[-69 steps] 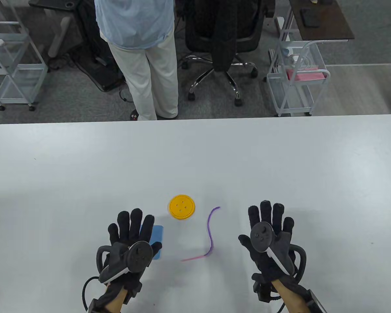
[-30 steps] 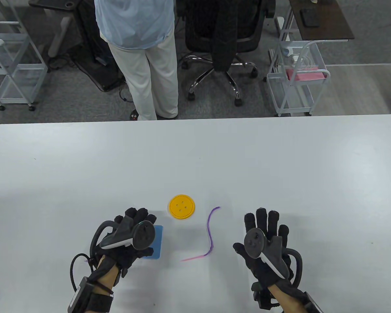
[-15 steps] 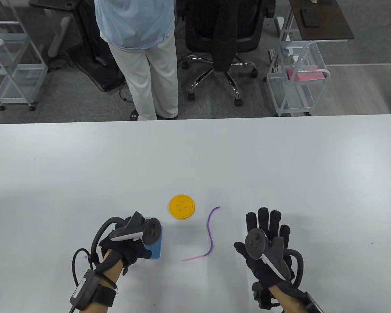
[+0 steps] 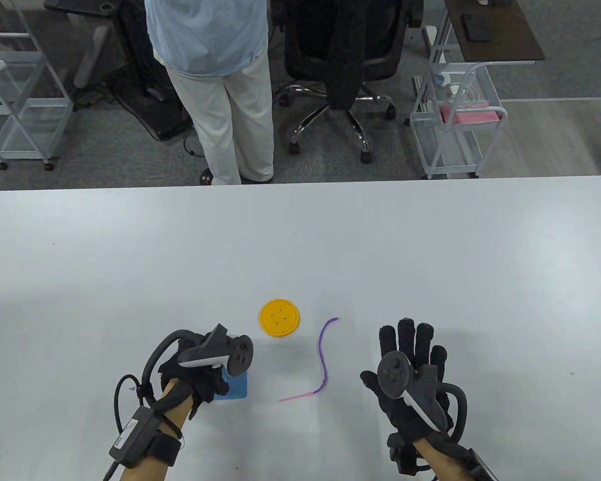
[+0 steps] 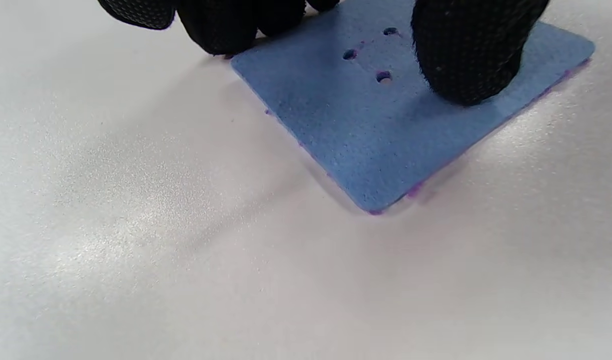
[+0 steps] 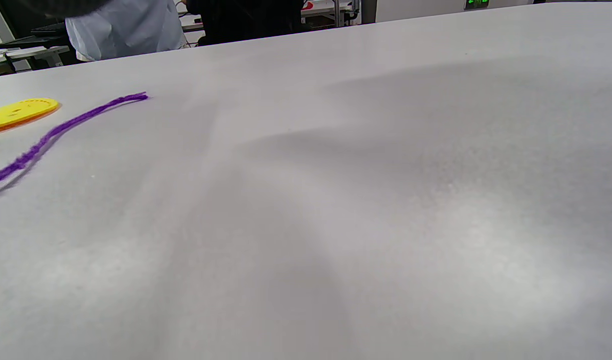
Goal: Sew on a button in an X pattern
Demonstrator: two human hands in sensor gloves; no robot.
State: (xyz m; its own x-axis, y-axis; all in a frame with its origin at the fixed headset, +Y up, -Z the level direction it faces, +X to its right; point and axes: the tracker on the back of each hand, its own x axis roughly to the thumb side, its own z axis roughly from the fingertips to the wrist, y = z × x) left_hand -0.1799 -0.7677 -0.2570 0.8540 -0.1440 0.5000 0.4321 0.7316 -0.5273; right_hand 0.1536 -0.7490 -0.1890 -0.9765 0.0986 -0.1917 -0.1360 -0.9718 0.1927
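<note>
A yellow round felt button (image 4: 279,318) with several holes lies on the white table (image 4: 300,240). It also shows in the right wrist view (image 6: 21,111). A purple thread (image 4: 323,361) with a pink end lies to its right, and shows in the right wrist view (image 6: 61,131). My left hand (image 4: 203,371) is curled on a blue felt square (image 4: 234,387). In the left wrist view the thumb (image 5: 465,55) presses on top of the square (image 5: 365,125) and the other fingers (image 5: 221,25) sit at its far edge. My right hand (image 4: 413,350) lies flat and open, right of the thread.
Beyond the table's far edge stand a person (image 4: 215,90), a black office chair (image 4: 340,55) and wire carts (image 4: 451,125). Bare table stretches behind the button and to both sides.
My left hand has turned from lying flat to curling over the blue square and gripping it. The square tipped up briefly and lies flatter now. My right hand drew back slightly.
</note>
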